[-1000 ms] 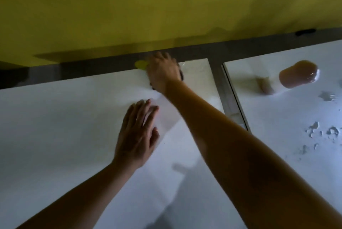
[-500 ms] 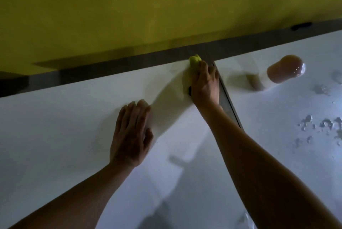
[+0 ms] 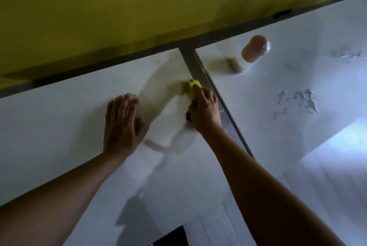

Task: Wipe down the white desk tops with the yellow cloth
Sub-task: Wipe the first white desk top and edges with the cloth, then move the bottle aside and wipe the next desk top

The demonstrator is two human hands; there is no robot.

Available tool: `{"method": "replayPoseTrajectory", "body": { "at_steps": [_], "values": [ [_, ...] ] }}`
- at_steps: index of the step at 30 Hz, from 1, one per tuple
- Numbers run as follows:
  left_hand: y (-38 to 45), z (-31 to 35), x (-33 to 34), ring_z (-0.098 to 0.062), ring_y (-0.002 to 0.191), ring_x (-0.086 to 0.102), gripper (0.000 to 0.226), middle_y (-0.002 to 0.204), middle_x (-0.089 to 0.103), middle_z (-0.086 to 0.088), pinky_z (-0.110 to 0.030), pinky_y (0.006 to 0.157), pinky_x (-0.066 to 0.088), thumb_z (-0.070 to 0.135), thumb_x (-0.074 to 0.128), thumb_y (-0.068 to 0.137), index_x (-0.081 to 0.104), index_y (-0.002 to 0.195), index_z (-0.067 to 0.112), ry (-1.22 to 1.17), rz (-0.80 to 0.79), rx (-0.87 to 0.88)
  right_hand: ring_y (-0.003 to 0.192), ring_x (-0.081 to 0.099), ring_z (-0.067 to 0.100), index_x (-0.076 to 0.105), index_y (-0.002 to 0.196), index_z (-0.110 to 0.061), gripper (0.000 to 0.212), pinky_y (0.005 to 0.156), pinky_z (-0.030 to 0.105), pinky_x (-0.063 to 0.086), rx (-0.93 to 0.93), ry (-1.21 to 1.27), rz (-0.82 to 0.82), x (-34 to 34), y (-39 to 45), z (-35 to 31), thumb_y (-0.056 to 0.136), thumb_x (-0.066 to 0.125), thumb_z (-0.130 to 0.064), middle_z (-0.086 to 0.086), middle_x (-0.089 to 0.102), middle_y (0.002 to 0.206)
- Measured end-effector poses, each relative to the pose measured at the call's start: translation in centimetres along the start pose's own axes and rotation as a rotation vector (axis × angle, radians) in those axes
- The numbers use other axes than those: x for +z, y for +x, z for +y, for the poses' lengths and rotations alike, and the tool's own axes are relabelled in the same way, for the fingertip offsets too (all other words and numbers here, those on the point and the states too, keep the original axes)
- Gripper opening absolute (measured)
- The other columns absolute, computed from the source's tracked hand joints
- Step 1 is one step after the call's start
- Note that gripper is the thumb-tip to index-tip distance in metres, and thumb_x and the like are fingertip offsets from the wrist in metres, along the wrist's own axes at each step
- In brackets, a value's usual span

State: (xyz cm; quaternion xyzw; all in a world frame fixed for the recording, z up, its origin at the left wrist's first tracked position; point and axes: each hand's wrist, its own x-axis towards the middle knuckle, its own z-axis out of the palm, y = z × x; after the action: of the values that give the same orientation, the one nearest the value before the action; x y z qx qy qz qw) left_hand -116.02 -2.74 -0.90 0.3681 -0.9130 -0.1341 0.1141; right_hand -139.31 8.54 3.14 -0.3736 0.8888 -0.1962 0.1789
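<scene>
My right hand (image 3: 204,109) grips the bunched yellow cloth (image 3: 191,88) and presses it on the left white desk top (image 3: 59,122), close to that desk's right edge. Only the cloth's far end shows past my fingers; a dark bit peeks out under the palm. My left hand (image 3: 123,124) lies flat on the same desk, fingers straight, a hand's width left of the cloth. A second white desk top (image 3: 278,146) lies to the right across a narrow grey gap (image 3: 200,75).
On the right desk a bottle of brownish liquid (image 3: 253,52) stands near the back edge, with water droplets (image 3: 297,100) scattered to its right. A yellow wall (image 3: 139,7) runs behind both desks. A dark object (image 3: 172,237) shows at the bottom edge.
My right hand has dragged the cloth from the back edge of the left desk to the right and then toward me along the gap. My left hand has stayed flat.
</scene>
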Motion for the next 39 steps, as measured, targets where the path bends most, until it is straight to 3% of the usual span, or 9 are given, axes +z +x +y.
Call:
{"method": "replayPoseTrajectory", "body": {
  "at_steps": [6, 9, 12, 15, 17, 26, 32, 35, 39],
  "values": [
    [0.5, 2.9, -1.4, -0.050, 0.138, 0.042, 0.055, 0.152, 0.044, -0.028, -0.064, 0.114, 0.034, 0.019, 0.064, 0.092, 0.051, 0.141, -0.001, 0.009, -0.115, -0.150, 0.128, 0.043, 0.031, 0.038, 0.153, -0.025, 0.060, 0.100, 0.040, 0.041, -0.030, -0.027, -0.064, -2.3, -1.1, 1.1, 0.097, 0.056, -0.011, 0.011, 0.047, 0.140],
    [-0.9, 4.7, -1.5, -0.049, 0.136, 0.045, 0.056, 0.151, 0.046, -0.027, -0.061, 0.110, 0.038, 0.028, 0.052, 0.092, 0.053, 0.141, 0.002, 0.009, -0.145, -0.173, 0.128, 0.043, 0.032, 0.039, 0.153, -0.023, 0.061, 0.102, 0.045, 0.044, -0.086, -0.011, -0.031, -3.4, -3.1, 2.3, 0.097, 0.058, -0.010, 0.011, 0.048, 0.143],
    [-2.4, 6.9, -1.1, -0.046, 0.138, 0.046, 0.057, 0.150, 0.049, -0.024, -0.059, 0.109, 0.041, 0.030, 0.051, 0.092, 0.054, 0.142, 0.003, 0.002, -0.180, -0.175, 0.123, 0.046, 0.031, 0.042, 0.152, -0.021, 0.062, 0.094, 0.044, 0.047, -0.147, 0.030, 0.043, -4.9, -5.0, 4.1, 0.094, 0.061, -0.006, 0.011, 0.051, 0.140],
    [-3.5, 10.1, -0.7, -0.048, 0.136, 0.049, 0.056, 0.148, 0.051, -0.026, -0.060, 0.108, 0.044, 0.015, 0.072, 0.089, 0.055, 0.141, 0.001, -0.024, -0.159, -0.198, 0.119, 0.047, 0.030, 0.046, 0.148, -0.020, 0.063, 0.093, 0.045, 0.049, -0.182, 0.060, 0.113, -6.8, -6.4, 6.7, 0.090, 0.060, -0.003, 0.008, 0.053, 0.138],
    [-4.0, 13.3, -0.5, -0.048, 0.133, 0.051, 0.059, 0.147, 0.053, -0.025, -0.060, 0.107, 0.044, 0.012, 0.076, 0.086, 0.056, 0.140, 0.001, -0.045, -0.158, -0.222, 0.122, 0.046, 0.028, 0.046, 0.147, -0.022, 0.063, 0.095, 0.045, 0.049, -0.182, 0.049, 0.118, -8.5, -6.6, 9.0, 0.089, 0.061, -0.003, 0.005, 0.052, 0.142],
    [-3.3, 27.8, 1.3, -0.035, 0.126, 0.058, 0.046, 0.137, 0.060, -0.013, -0.048, 0.105, 0.047, 0.013, 0.070, 0.091, 0.057, 0.136, 0.009, -0.135, -0.063, -0.268, 0.118, 0.048, 0.033, 0.050, 0.145, -0.016, 0.067, 0.094, 0.049, 0.050, -0.240, 0.026, 0.237, -14.6, -2.9, 19.1, 0.082, 0.064, 0.003, 0.008, 0.054, 0.139],
    [1.1, 32.5, 1.4, -0.030, 0.113, 0.061, 0.047, 0.125, 0.063, -0.008, -0.044, 0.099, 0.048, 0.020, 0.070, 0.091, 0.056, 0.136, 0.014, -0.167, 0.000, -0.219, 0.118, 0.047, 0.033, 0.051, 0.144, -0.016, 0.074, 0.094, 0.047, 0.048, -0.278, 0.064, 0.265, -15.6, -0.3, 22.0, 0.075, 0.063, 0.006, 0.007, 0.054, 0.139],
    [4.6, 33.3, 1.4, -0.030, 0.113, 0.061, 0.049, 0.125, 0.063, -0.009, -0.042, 0.100, 0.047, 0.026, 0.066, 0.095, 0.053, 0.141, 0.013, -0.167, 0.011, -0.215, 0.126, 0.045, 0.033, 0.048, 0.147, -0.019, 0.074, 0.101, 0.047, 0.043, -0.311, 0.061, 0.216, -15.3, 1.7, 23.0, 0.077, 0.063, -0.003, 0.006, 0.050, 0.145],
    [10.1, 34.1, 1.7, -0.029, 0.133, 0.053, 0.063, 0.149, 0.054, -0.009, -0.039, 0.109, 0.043, 0.032, 0.066, 0.099, 0.042, 0.154, 0.013, -0.227, 0.025, -0.258, 0.147, 0.033, 0.030, 0.040, 0.153, -0.024, 0.057, 0.115, 0.048, 0.035, -0.408, -0.058, 0.106, -12.9, 2.9, 24.5, 0.098, 0.047, -0.037, 0.005, 0.039, 0.158]
  ]
}}
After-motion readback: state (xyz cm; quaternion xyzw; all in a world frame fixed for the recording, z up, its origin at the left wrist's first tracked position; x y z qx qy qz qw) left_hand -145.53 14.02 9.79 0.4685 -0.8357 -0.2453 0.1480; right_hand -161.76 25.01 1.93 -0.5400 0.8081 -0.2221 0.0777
